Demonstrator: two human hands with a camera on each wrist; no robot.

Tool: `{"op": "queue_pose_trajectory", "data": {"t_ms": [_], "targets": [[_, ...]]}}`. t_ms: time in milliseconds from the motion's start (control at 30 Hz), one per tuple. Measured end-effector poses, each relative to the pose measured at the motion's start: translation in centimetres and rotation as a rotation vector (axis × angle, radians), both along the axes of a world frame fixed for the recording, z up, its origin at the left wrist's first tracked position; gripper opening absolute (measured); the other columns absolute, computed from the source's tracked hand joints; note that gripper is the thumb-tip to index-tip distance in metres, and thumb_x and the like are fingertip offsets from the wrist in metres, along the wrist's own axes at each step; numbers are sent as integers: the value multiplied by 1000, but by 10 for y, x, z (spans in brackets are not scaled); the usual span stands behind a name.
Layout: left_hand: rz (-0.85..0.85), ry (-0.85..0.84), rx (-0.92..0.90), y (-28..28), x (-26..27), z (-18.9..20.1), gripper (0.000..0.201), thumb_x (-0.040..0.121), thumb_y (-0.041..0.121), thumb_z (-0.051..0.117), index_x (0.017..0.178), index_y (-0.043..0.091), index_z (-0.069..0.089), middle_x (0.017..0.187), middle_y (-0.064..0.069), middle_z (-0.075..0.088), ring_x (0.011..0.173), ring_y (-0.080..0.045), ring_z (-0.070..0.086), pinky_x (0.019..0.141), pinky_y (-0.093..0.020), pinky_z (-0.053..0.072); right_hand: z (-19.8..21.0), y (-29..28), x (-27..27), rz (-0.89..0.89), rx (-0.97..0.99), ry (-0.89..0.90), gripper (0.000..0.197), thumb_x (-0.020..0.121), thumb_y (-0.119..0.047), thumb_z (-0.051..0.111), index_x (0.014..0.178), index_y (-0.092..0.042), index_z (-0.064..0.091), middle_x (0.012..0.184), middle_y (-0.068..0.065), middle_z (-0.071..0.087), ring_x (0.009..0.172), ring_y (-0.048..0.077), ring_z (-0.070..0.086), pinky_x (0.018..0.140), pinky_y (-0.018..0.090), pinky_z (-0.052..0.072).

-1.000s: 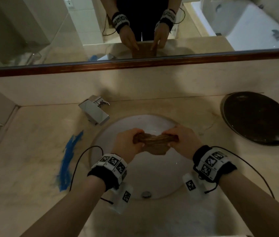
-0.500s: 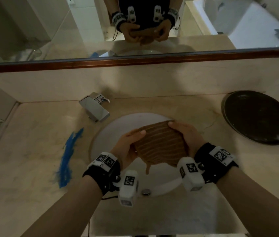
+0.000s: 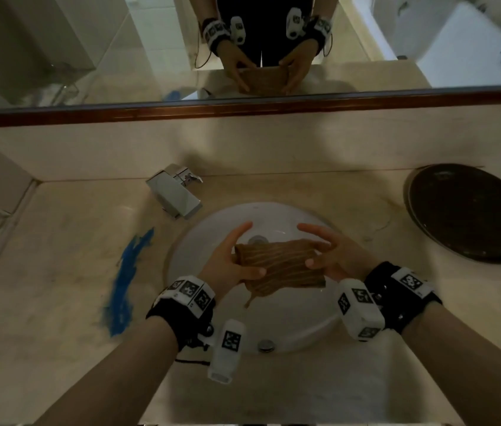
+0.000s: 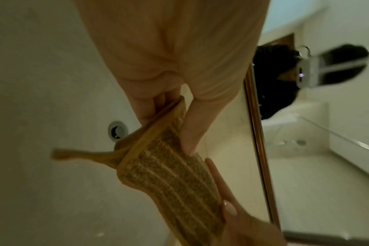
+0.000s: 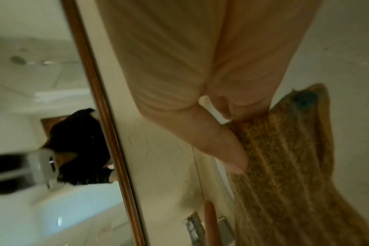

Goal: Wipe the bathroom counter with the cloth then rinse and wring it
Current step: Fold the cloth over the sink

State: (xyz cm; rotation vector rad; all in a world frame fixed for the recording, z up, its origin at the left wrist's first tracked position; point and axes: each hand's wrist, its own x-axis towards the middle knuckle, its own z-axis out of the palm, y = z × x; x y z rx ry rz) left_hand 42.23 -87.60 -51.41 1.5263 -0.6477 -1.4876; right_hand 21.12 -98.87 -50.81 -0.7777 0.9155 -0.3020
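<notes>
**Brown cloth held over the basin**

Beige marble table (image 3: 58,272) runs under a wood-framed mirror (image 3: 273,104), with one white oval sink (image 3: 298,321) set into it. Counted out: one square chrome faucet (image 3: 178,195) behind the sink at its left, one dark round plate (image 3: 470,213) at the far right, one smear of blue (image 3: 126,284) on the marble left of the sink, one cloth, two hands.

Both hands are over the bowl, forearms coming in from below, each wrist wearing a black band with white marker blocks. The left hand (image 3: 230,259) has its palm turned inward; its thumb lies across the top of the cloth's left end and the fingers sit beneath it — the left wrist view shows thumb and fingers pinching the folded edge. The right hand (image 3: 335,256) mirrors it, its thumb pressed on the cloth's right end with fingers behind; its index finger stretches out above the fabric. So each grip is clamped on one end of the cloth.

The cloth (image 3: 276,265) is brown with lighter ribbed stripes and a smooth tan border, folded into a rough rectangle and held clear of the sink, above its drain (image 3: 266,345). One thin corner tail hangs from its lower left edge, and a bluish stain shows near one corner in the right wrist view.
</notes>
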Motion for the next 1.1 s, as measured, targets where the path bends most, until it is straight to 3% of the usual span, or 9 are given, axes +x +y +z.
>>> {"op": "queue_pose_trajectory", "data": {"t_ms": [100,267,333,400,500,633,800,1000,1100], "targets": [[-252,-418,19,-5,5,-1,67,65,6,84,120,31,55,123,-2,57,112,-21,58,95,-40,51,2,4,7,139,-250,125,77,68,27,61,129,-20,58,151,4,32,139,20,32,87,32,52],[-472,-788,80,-9,9,-2,38,72,29,77,108,38,67,106,7,65,96,-13,62,87,-30,53,9,8,24,355,-702,415,40,73,12,69,108,-7,71,98,3,71,77,-5,63,67,6,48],[-513,-829,87,-10,15,-5,22,78,31,71,100,35,72,93,7,69,89,-14,65,79,-26,52,8,6,31,445,-855,560,24,77,-5,73,97,-20,74,84,-8,70,71,-7,61,65,9,45],[-515,-816,92,-11,22,-12,12,80,32,69,92,31,73,102,3,65,105,-18,61,81,-25,47,6,3,37,478,-901,635,15,80,-15,72,88,-28,73,79,-12,68,74,0,61,68,19,46],[-541,-841,24,-16,30,-20,16,84,35,67,95,24,70,126,0,52,120,-21,49,94,-31,42,2,-1,44,432,-863,671,11,82,-16,69,85,-27,71,82,-6,69,80,11,64,75,27,52],[-549,-667,-47,-25,32,-24,21,89,29,63,70,27,56,68,5,54,67,-13,55,64,-25,41,-7,-7,46,152,-624,528,14,81,-7,72,83,-21,71,83,-1,72,83,15,67,75,25,55],[-316,-531,-83,-37,18,-38,32,89,22,65,59,29,55,57,8,51,58,-11,51,62,-27,42,-29,-15,32,-262,-512,608,16,82,-5,70,84,-21,67,90,4,68,85,23,65,82,39,55],[-381,-787,-262,-74,-29,-27,6,86,25,61,89,27,67,75,12,63,69,-4,59,69,-20,48,-21,-16,45,-215,-73,397,31,88,-37,66,85,-6,71,84,12,72,77,27,66,76,42,56],[-512,-936,-362,-93,-49,-16,14,83,53,53,82,39,54,75,17,54,67,-2,52,64,-18,41,-23,-38,42,-326,17,277,28,85,-27,69,91,0,69,74,17,65,65,28,62,62,38,53]]}}
